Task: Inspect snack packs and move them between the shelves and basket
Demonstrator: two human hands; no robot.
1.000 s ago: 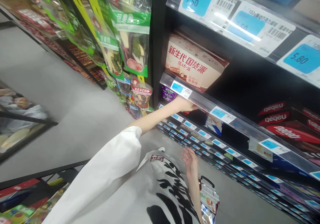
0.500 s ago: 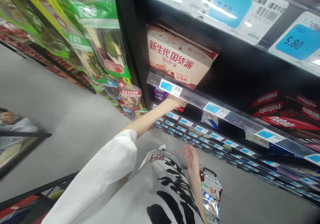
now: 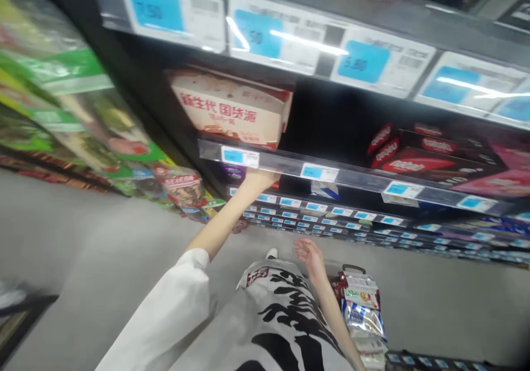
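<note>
My left hand [image 3: 260,181] reaches in beneath the clear shelf edge [image 3: 277,158], on the level below the cream box [image 3: 227,114] with red lettering. Its fingers are hidden by the shelf, so whether they hold anything cannot be seen. Close to that hand, a purple package [image 3: 234,172] shows on the lower level, along with a bit of red packaging. My right hand [image 3: 308,254] hangs in front of my body with fingers loosely curled and apart, holding nothing.
Dark red boxes [image 3: 414,158] stand further right on the shelf. Hanging snack bags [image 3: 116,120] line the left side. On the floor at my right are stacked snack packages [image 3: 362,305] with a black handle [image 3: 354,268]. A dark-framed stand [image 3: 28,316] is at lower left.
My view has turned, so the shelf looks more level and its goods lie further left. My left hand stays under the shelf edge; my right hand remains open in front of me.
</note>
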